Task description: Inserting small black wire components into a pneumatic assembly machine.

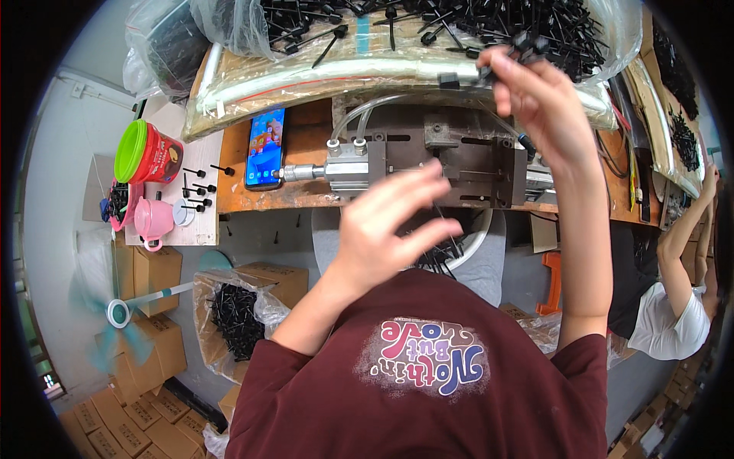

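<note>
My right hand (pixel 547 99) is raised at the front edge of a tray heaped with black plastic parts (pixel 550 30). Its fingers are closed on black plastic parts (pixel 527 47) with round heads, slightly blurred. My left hand (pixel 386 229) hovers in front of the metal fixture (pixel 440 164), fingers spread and smeared by motion, with nothing seen in its grip. A pneumatic cylinder (pixel 348 170) with clear hoses sits at the fixture's left. Below the left fingers, more black parts with thin stems lie in a white-rimmed container (pixel 478 243) at my lap, partly hidden by the hand.
A phone (pixel 265 149) with its screen lit lies left of the cylinder. Farther left are a red and green tub (pixel 149 153), a pink cup (pixel 154 219) and several loose black parts. A fan (pixel 118 314) and cartons stand below. At right, another person (pixel 673 314) sits.
</note>
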`<state>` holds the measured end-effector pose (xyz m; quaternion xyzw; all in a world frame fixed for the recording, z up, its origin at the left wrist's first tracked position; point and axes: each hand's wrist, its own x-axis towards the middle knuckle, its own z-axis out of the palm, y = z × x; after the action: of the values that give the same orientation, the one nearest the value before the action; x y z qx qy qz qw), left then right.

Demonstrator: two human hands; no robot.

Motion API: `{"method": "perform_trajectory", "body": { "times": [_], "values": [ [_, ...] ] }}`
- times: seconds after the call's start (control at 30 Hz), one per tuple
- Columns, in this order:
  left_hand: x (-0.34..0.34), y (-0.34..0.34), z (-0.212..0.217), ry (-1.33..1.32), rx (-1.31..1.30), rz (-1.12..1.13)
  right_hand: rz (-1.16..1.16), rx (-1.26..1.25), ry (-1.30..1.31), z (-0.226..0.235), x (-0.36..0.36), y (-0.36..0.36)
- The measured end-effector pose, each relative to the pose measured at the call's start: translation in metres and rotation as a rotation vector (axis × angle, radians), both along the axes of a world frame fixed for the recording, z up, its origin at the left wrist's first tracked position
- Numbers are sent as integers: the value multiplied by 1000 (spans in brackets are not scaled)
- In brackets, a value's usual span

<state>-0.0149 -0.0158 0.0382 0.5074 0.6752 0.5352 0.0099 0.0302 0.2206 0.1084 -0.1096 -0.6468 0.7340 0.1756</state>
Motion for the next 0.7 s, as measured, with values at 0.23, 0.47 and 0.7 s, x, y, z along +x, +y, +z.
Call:
{"method": "perform_trajectory", "body": {
  "times": [0.23,0.47,0.7],
  "values": [
    [-15,4,22,-91,-15,-34,158,-324,-106,-36,43,-40],
    [1,-7,10,-138,19,-142,-123,-271,-5,-50,67,-20],
    [19,8,-44,371,-207,121,-382,283,66,-61,80,-41]
  ]
}}
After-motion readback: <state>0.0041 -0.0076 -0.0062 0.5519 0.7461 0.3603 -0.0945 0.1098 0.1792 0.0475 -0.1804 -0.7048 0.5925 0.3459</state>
